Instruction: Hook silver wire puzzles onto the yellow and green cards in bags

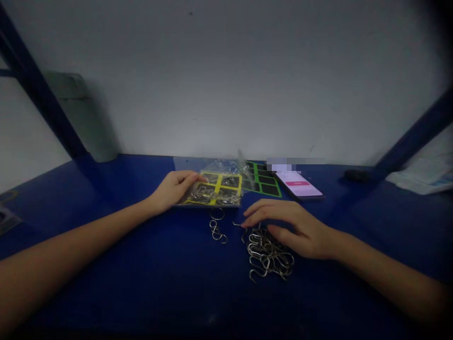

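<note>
A pile of small metal S-hooks (pixel 269 255) lies on the blue table (pixel 141 264). My right hand (pixel 293 226) rests over the pile's far side, fingers stretched leftward, fingertips pinching one hook (pixel 238 224). A few loose hooks (pixel 217 229) lie just left of it. My left hand (pixel 175 189) rests on the left edge of a yellow-gridded card (pixel 219 189) with hooks on it, fingers curled on the card. A clear plastic bag (pixel 230 166) lies behind the card.
A green-gridded card (pixel 265 182) and a lit phone (pixel 299 185) lie at the back right. A dark small object (pixel 357 175) and white packets (pixel 421 177) sit far right. Blue frame posts (pixel 42 99) rise at both sides before a white wall.
</note>
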The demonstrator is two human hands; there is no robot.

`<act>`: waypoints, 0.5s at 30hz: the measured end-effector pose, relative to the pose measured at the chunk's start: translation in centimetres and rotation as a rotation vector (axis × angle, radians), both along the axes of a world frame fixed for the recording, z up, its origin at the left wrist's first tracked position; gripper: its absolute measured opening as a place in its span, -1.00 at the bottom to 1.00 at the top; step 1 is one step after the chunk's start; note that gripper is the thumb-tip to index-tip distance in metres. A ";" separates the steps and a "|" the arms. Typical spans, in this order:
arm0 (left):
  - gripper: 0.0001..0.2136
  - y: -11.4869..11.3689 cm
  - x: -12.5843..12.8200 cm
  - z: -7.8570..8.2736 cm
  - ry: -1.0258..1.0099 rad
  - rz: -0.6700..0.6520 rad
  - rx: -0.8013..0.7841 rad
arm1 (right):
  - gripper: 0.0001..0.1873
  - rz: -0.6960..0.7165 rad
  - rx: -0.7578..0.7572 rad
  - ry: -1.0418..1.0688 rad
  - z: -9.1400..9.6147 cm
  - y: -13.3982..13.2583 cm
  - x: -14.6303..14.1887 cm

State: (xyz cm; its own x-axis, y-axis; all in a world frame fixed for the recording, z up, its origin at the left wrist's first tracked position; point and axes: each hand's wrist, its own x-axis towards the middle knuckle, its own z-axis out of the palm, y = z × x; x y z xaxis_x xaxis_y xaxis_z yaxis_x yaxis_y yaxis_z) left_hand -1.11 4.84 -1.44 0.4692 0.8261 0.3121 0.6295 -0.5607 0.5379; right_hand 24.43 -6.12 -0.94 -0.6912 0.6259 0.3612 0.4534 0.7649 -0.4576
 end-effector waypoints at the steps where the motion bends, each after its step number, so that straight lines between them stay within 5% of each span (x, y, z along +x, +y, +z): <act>1: -0.60 0.0 0.0 0.0 -0.001 -0.002 0.008 | -0.62 0.003 -0.003 -0.023 -0.1 0.1 0.0; 15: -0.61 0.4 -0.1 -0.4 -0.023 0.000 0.014 | -0.71 -0.477 0.139 -0.100 -1.8 2.6 2.3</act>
